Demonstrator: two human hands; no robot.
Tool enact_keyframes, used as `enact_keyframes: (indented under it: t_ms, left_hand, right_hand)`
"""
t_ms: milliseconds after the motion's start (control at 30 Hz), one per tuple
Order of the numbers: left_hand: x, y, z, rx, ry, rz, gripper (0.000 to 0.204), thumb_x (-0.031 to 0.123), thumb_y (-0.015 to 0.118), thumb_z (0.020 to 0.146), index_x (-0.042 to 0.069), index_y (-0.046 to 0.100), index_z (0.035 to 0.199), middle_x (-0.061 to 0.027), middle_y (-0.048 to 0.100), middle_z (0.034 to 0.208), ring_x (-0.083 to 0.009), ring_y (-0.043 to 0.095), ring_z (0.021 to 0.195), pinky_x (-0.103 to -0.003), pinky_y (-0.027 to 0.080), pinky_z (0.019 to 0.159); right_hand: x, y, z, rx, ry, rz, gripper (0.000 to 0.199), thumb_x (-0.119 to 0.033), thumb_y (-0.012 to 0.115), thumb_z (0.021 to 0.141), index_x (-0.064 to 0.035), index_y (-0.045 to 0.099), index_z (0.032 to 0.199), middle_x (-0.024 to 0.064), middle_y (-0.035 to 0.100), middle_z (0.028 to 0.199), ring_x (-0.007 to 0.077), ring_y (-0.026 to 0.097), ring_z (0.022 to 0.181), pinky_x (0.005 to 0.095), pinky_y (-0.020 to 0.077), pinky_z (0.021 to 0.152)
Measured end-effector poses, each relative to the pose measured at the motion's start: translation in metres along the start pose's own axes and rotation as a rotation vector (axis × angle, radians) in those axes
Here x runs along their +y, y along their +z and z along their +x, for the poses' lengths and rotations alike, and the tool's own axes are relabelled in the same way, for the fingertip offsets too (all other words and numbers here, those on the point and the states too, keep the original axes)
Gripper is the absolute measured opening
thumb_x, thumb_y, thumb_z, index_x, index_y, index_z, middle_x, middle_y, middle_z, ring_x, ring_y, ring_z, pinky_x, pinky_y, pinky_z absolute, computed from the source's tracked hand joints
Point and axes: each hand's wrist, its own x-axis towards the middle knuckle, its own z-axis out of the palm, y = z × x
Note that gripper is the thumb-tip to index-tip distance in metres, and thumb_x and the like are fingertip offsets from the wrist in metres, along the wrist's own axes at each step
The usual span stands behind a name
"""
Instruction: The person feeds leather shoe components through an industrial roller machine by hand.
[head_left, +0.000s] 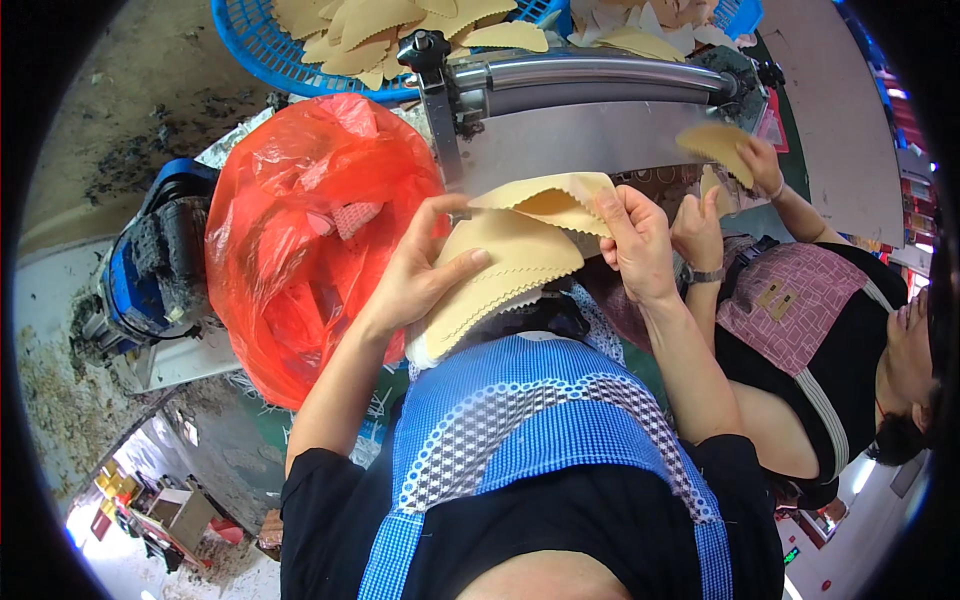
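My left hand [430, 265] grips a tan curved piece [505, 255] with a zigzag edge, its thumb lying on top. More such layers seem to lie under it, but I cannot tell how many. Pinched between the thumb and fingers of my right hand [640, 240] is the end of another tan piece [545, 187], bent so that a gap opens beneath it. Its other end reaches the fingers of my left hand. Both pieces are in front of my blue checked apron [540, 420], below a machine with a metal roller [600, 72].
A red plastic bag [300, 270] bulges left of my hands, with a blue dusty motor [150, 270] beyond it. Blue baskets [245, 50] of tan pieces stand behind the roller. At right, a co-worker's hand [765, 165] holds a tan piece [715, 150].
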Motion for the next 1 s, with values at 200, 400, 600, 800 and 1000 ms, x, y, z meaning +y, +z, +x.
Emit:
enact_keyframes:
  t_ms: [200, 400, 600, 800, 1000]
  left_hand:
    - [-0.012, 0.015, 0.008, -0.123, 0.0, 0.287, 0.028, 0.021, 0.068, 0.091, 0.003, 0.065, 0.111, -0.0075, 0.066, 0.107, -0.0147, 0.062, 0.098, -0.031, 0.049, 0.09]
    - [-0.004, 0.002, 0.001, 0.057, 0.157, 0.271, 0.03, 0.019, 0.057, 0.098, 0.0, 0.059, 0.121, -0.0097, 0.063, 0.118, -0.018, 0.059, 0.108, -0.032, 0.047, 0.094]
    - [0.01, -0.028, -0.019, 0.158, -0.038, 0.247, 0.031, 0.025, 0.059, 0.098, -0.001, 0.064, 0.115, -0.0061, 0.068, 0.106, -0.0154, 0.063, 0.097, -0.03, 0.05, 0.085]
    - [0.01, -0.002, 0.002, 0.192, 0.145, 0.383, 0.027, 0.02, 0.063, 0.095, 0.001, 0.064, 0.114, -0.0084, 0.068, 0.105, -0.0162, 0.063, 0.095, -0.031, 0.05, 0.083]
    - [0.02, 0.0, 0.004, -0.038, 0.15, 0.413, 0.023, 0.017, 0.066, 0.092, 0.001, 0.065, 0.109, -0.008, 0.067, 0.103, -0.0147, 0.063, 0.097, -0.029, 0.05, 0.084]
  right_hand:
    - [0.017, 0.023, -0.002, -0.03, -0.21, -0.192, 0.032, -0.027, 0.058, 0.099, -0.0064, 0.056, 0.075, -0.004, 0.053, 0.062, 0.0008, 0.046, 0.052, 0.0174, 0.0351, 0.044]
    - [0.014, 0.001, 0.0, -0.061, -0.258, -0.337, 0.028, -0.023, 0.055, 0.1, -0.0052, 0.061, 0.079, -0.0018, 0.056, 0.063, 0.0017, 0.05, 0.053, 0.0168, 0.037, 0.046]
    - [0.001, -0.027, 0.062, 0.006, 0.142, -0.117, 0.034, -0.028, 0.049, 0.102, -0.0006, 0.062, 0.088, -0.0013, 0.056, 0.065, 0.0046, 0.05, 0.052, 0.018, 0.0392, 0.046]
    - [-0.011, 0.016, 0.074, -0.198, 0.032, -0.11, 0.024, -0.022, 0.059, 0.097, -0.0015, 0.067, 0.105, 0.0027, 0.062, 0.086, 0.0116, 0.062, 0.08, 0.0238, 0.0507, 0.07]
    - [-0.014, 0.018, 0.039, -0.203, -0.35, -0.356, 0.016, -0.016, 0.065, 0.092, -0.001, 0.064, 0.099, 0.0077, 0.063, 0.101, 0.0152, 0.061, 0.092, 0.025, 0.0489, 0.079]
